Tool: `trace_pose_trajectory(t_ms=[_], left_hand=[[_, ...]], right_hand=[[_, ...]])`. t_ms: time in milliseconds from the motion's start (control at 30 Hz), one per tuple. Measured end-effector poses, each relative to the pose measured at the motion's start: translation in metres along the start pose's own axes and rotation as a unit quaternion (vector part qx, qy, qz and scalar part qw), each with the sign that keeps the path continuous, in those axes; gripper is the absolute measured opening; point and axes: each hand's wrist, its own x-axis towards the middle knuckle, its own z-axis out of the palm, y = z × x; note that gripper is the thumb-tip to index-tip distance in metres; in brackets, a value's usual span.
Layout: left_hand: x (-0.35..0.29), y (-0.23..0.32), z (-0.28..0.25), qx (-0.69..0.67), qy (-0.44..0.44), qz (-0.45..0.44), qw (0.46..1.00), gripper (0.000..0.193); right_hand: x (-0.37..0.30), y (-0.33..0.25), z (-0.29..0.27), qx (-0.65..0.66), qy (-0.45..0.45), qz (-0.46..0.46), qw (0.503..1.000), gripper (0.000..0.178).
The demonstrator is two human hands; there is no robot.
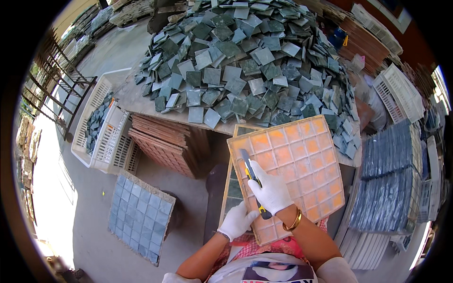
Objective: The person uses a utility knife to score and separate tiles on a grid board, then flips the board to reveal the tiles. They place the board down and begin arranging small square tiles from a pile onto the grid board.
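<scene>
My right hand (271, 192), in a white glove, is closed round a yellow and black utility knife (251, 173). The knife's broad grey end lies over the upper left of an orange square grid tray (302, 160) with pale ribs, whose cells hold no tiles. My left hand (237, 220), also gloved in white, grips the tray's lower left edge; its fingertips are partly hidden. Beneath that tray a second framed tray (233, 186) with dark green tiles sticks out on the left. Both trays are tilted in front of my body.
A big heap of loose green stone tiles (236, 70) covers the table ahead. On the left stand white crates (111, 137), stacked reddish grid trays (163, 146) and a sheet of blue-grey tiles (139, 212). Stacked dark tile sheets (387, 179) and a white crate (398, 92) are at right.
</scene>
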Motion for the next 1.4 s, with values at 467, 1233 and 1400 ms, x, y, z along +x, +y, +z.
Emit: trace_pose_trajectory(t_ms=[467,1233,1400], left_hand=[[0.001,-0.002,0.002,-0.016,0.010,0.012,1.000,0.039],[-0.001,0.005,-0.002,-0.004,0.000,0.022,1.000,0.036],[0.000,0.002,-0.006,0.044,-0.036,-0.037,0.998,0.046]], right_hand=[[-0.010,-0.009,0.010,0.024,0.003,-0.005,1.000,0.048],[-0.005,0.016,0.000,0.090,0.064,-0.007,0.994,0.052],[-0.011,-0.004,-0.009,0.015,-0.056,0.001,0.998,0.053]])
